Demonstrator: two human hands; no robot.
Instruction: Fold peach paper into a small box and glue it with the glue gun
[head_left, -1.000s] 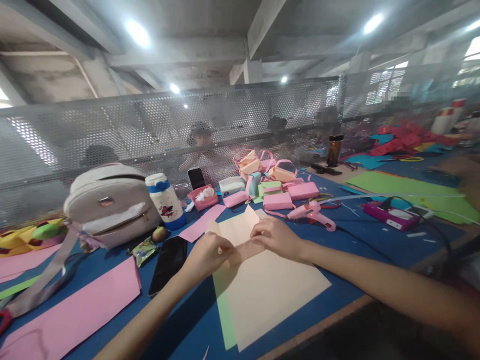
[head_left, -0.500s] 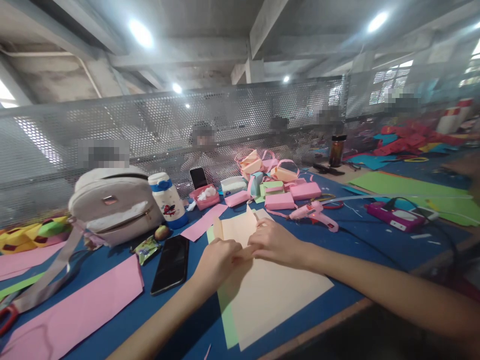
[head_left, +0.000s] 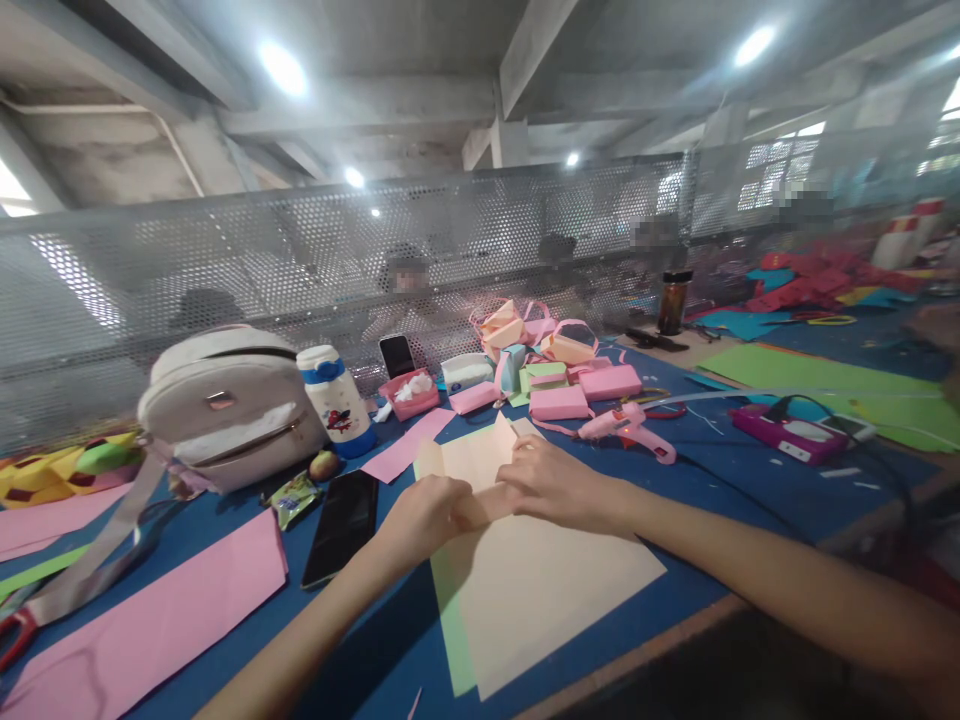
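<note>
My left hand (head_left: 424, 515) is closed, its fingertips pinching the left end of a folded cream paper (head_left: 487, 508). At the other end, my right hand (head_left: 555, 485) has its fingers curled and pressed on the same paper. Creased flaps of cream paper stand up a little beyond my fingers. Beneath both hands lies a large cream sheet (head_left: 547, 600), with a light green sheet (head_left: 454, 630) showing along its left edge. How the fold runs under my fingers is partly hidden.
A phone (head_left: 341, 530) and pink paper (head_left: 172, 610) lie to the left, near a backpack (head_left: 225, 410) and a bottle (head_left: 336, 400). Pink folded boxes (head_left: 559, 403), a pink glue gun (head_left: 626, 428) and a purple power strip (head_left: 787, 432) are beyond and to the right.
My left hand has moved slightly left, away from my right hand, and more of the folded paper shows between them. The right hand has barely moved.
</note>
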